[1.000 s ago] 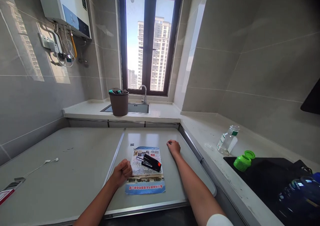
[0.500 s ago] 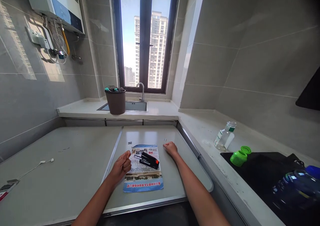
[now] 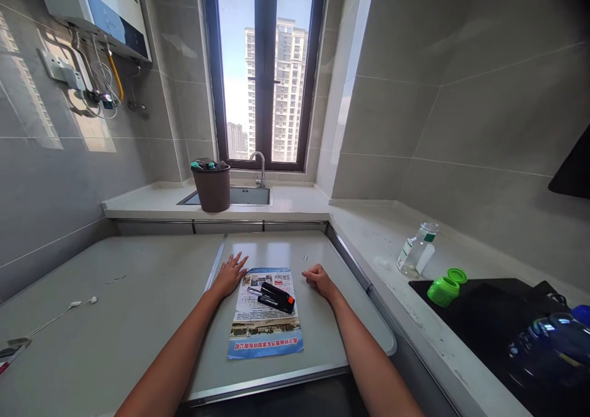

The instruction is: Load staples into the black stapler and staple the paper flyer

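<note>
A printed sheet (image 3: 266, 331) with a blue border lies on the grey board (image 3: 322, 343) in front of me. On it rests a black stapler (image 3: 275, 296) with a red patch. My left hand (image 3: 229, 276) is at the sheet's upper left, palm down with fingers spread, and holds nothing. To the right of the sheet, my right hand (image 3: 318, 279) has its fingers curled together; whether anything small is between them is hidden. Two small staple-like pieces (image 3: 305, 258) lie just beyond that hand.
A brown bin (image 3: 212, 188) stands at the sink (image 3: 251, 196). On the right counter are a clear bottle (image 3: 417, 251), an open green jar (image 3: 443, 292) and a blue container (image 3: 548, 343). A white cable (image 3: 58, 320) lies at left.
My left hand has moved forward and opened from a closed shape, now covering the spot where small dark pieces lay. My right hand stays closed in nearly the same place.
</note>
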{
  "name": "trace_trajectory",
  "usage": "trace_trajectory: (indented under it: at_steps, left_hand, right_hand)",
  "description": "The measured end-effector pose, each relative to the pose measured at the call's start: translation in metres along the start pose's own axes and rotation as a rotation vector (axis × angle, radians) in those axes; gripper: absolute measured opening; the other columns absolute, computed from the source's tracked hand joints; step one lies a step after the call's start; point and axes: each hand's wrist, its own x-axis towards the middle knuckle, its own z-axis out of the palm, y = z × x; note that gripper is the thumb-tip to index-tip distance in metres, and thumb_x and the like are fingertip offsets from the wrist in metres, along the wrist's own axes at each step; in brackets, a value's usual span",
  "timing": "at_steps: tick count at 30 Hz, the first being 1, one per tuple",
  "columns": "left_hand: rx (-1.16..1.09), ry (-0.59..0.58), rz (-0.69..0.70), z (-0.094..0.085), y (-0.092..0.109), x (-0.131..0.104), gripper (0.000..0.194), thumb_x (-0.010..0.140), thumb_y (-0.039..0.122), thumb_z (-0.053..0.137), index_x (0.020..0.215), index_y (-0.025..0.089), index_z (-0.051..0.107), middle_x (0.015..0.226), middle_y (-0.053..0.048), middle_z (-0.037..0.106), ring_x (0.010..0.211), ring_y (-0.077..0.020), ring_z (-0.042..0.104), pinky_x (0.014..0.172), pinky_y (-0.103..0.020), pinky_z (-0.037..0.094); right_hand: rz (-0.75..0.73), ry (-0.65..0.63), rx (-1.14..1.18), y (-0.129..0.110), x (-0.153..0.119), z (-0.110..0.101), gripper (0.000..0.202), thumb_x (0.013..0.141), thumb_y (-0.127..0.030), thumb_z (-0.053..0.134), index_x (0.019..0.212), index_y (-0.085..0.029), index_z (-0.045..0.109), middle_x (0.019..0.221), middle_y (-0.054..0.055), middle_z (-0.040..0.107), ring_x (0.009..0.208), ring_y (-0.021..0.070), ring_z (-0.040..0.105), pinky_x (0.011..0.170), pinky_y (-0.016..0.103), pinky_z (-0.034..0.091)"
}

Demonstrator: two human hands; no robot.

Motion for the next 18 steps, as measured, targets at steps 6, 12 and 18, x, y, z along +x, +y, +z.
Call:
trace_trajectory:
  at_steps: [6, 12, 18]
  left_hand:
    - [0.324, -0.259, 0.034, 0.005, -0.006, -0.003, 0.054, 0.108, 0.038, 0.038, 0.154, 0.022, 0.059, 0.167, -0.011, 0.043, 0.160, -0.0347, 0.031, 0.129, -0.059, 0.023]
    - [0.224, -0.133, 0.094, 0.001, 0.000, -0.010, 0.045, 0.101, 0.016, 0.040, 0.126, 0.015, 0.078, 0.139, -0.014, 0.069, 0.128, -0.0266, 0.065, 0.113, -0.039, 0.048]
    - [0.290, 0.007, 0.096, 0.002, 0.002, -0.013, 0.039, 0.098, 0.010, 0.046, 0.124, 0.013, 0.074, 0.115, -0.016, 0.070, 0.115, -0.0284, 0.064, 0.103, -0.039, 0.050]
  right_hand:
    - [-0.003, -0.077, 0.136, -0.002, -0.001, 0.007, 0.076, 0.075, -0.065, 0.076, 0.049, -0.026, 0.016, 0.050, -0.011, 0.011, 0.045, 0.0045, 0.012, 0.048, 0.025, 0.014]
    - [0.019, -0.178, 0.116, -0.002, -0.003, 0.013, 0.077, 0.074, -0.066, 0.080, 0.047, -0.026, 0.020, 0.046, -0.011, 0.016, 0.043, 0.0045, 0.014, 0.047, 0.026, 0.012]
    - [-0.100, -0.092, 0.008, -0.011, -0.002, 0.029, 0.071, 0.084, -0.075, 0.070, 0.053, -0.022, 0.037, 0.053, -0.006, 0.031, 0.054, 0.0085, 0.024, 0.053, 0.025, 0.021]
